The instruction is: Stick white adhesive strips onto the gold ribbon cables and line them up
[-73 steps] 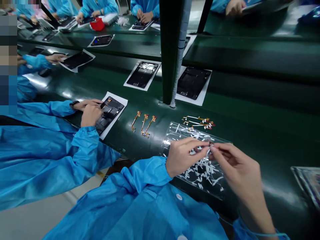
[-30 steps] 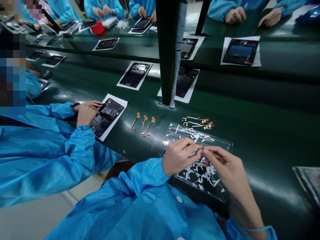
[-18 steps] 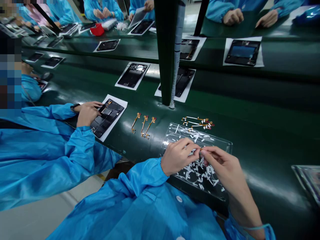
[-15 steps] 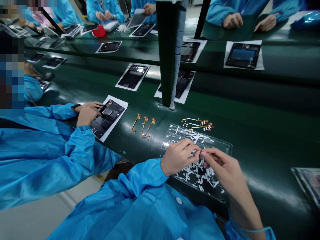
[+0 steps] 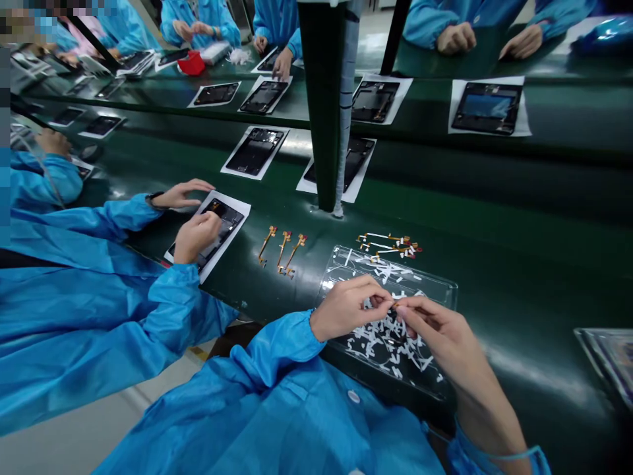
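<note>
My left hand [image 5: 346, 307] and my right hand [image 5: 438, 326] meet fingertip to fingertip over a clear plastic tray [image 5: 445, 287] strewn with white paper strips [image 5: 380, 340]. Both hands pinch one small orange flex part [image 5: 395, 303], mostly hidden by the fingers. Beyond the tray lies a small pile of orange flex cables with white tabs [image 5: 390, 244]. Three more orange flex cables [image 5: 281, 249] lie in a row to the left on the green belt [image 5: 519, 264].
A co-worker in a blue coat at my left has both hands [image 5: 195, 234] on an open black device on white paper [image 5: 222, 221]. More black devices on paper [image 5: 254, 152] ride the belts behind. A dark post [image 5: 319, 105] stands ahead. Another tray [image 5: 606, 359] lies at right.
My hands stay pinched together over the tray, drifted slightly left. The co-worker's hands have shifted on the device, one lifting off to its far side. Devices on the belts have moved left.
</note>
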The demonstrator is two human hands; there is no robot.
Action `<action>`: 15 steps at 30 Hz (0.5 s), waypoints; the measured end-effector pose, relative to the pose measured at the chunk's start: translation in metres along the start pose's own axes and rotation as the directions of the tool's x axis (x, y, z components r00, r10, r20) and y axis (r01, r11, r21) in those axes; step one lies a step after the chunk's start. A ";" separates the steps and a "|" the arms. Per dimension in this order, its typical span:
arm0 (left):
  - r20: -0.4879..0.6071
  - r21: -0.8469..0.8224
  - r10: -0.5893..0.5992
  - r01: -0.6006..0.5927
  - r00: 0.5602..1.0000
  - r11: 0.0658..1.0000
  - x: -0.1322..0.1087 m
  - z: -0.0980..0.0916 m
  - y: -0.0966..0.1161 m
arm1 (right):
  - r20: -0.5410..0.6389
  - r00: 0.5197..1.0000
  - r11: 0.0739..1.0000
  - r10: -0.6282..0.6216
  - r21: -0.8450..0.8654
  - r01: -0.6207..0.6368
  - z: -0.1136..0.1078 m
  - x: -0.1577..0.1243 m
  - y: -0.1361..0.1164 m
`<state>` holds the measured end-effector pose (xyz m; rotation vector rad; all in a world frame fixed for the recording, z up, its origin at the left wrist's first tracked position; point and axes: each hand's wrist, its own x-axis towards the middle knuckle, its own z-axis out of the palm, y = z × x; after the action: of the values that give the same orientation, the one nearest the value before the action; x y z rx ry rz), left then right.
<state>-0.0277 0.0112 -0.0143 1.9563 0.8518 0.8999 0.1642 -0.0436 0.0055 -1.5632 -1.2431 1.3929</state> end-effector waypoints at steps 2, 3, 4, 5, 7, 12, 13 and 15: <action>-0.012 0.069 0.031 -0.030 0.999 0.997 0.000 0.002 0.000 | -0.010 1.000 1.000 -0.007 -0.012 0.007 -0.001 -0.001 0.002; -0.016 0.104 0.041 -0.039 0.999 0.994 -0.001 0.003 0.000 | -0.022 1.000 0.999 -0.018 -0.027 0.017 -0.003 -0.002 0.003; -0.021 0.132 0.043 -0.040 0.999 0.991 -0.002 0.003 -0.001 | -0.039 0.999 0.998 -0.030 -0.050 0.028 -0.005 -0.002 0.005; -0.025 0.149 0.035 -0.031 0.999 0.988 -0.002 0.002 -0.002 | -0.056 0.998 0.996 -0.042 -0.080 0.038 -0.008 -0.003 0.008; -0.020 0.152 -0.010 0.013 1.000 0.988 -0.004 0.000 -0.005 | -0.073 0.996 0.990 -0.051 -0.138 0.040 -0.014 -0.005 0.012; 0.059 -0.055 -0.209 0.213 0.976 0.976 -0.005 0.000 -0.007 | -0.085 0.995 0.980 -0.051 -0.194 0.034 -0.019 -0.007 0.015; 0.088 -0.113 -0.235 0.244 0.968 0.963 -0.004 0.001 -0.006 | -0.082 0.995 0.981 -0.057 -0.191 0.041 -0.018 -0.007 0.014; 0.138 -0.216 -0.262 0.288 0.955 0.933 -0.002 0.004 -0.004 | -0.065 0.996 0.983 -0.064 -0.176 0.052 -0.015 -0.007 0.012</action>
<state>-0.0267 0.0103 -0.0201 1.6173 0.8881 0.6889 0.1812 -0.0519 -0.0007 -1.6640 -1.3878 1.2092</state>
